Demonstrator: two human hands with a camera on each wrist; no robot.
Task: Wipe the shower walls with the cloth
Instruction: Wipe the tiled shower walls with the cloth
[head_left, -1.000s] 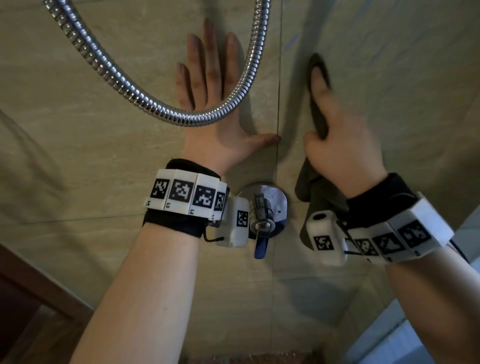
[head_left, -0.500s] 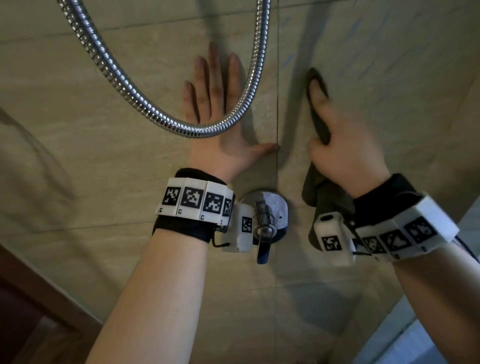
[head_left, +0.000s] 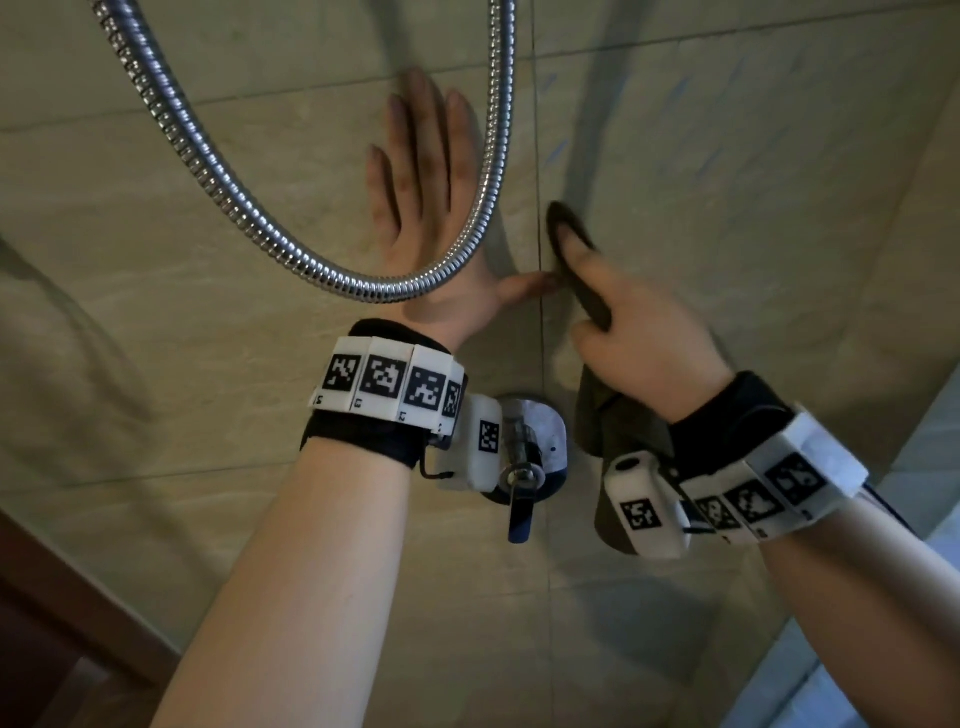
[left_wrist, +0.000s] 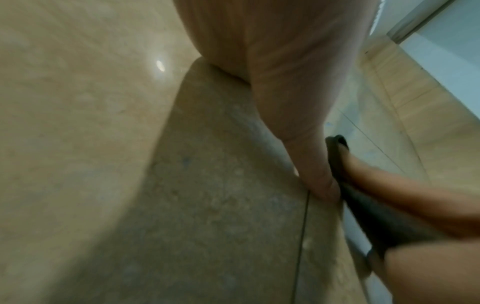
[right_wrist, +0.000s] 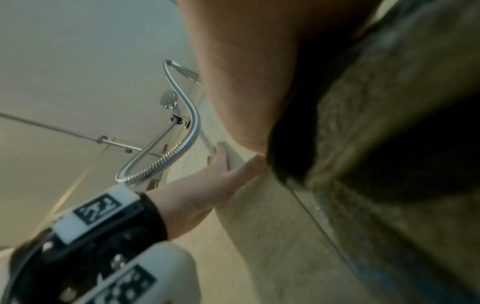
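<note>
Both hands on the tiled wall (head_left: 208, 270): left hand (head_left: 436, 234) flat, fingers straight, right hand (head_left: 644, 338) gripping the dark cloth (head_left: 587, 291) (hose (head_left: 311, 270) dangling in front).

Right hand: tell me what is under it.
The right hand presses a dark cloth flat against the tiled shower wall; the cloth's tail hangs below the wrist. The tile beneath the cloth is covered, so its condition cannot be seen.

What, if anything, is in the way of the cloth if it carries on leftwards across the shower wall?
The left hand lies flat on the shower wall directly left of the dark cloth gripped by the right hand; its thumb tip is at the cloth's edge. The metal shower hose loops across in front of that hand.
</note>
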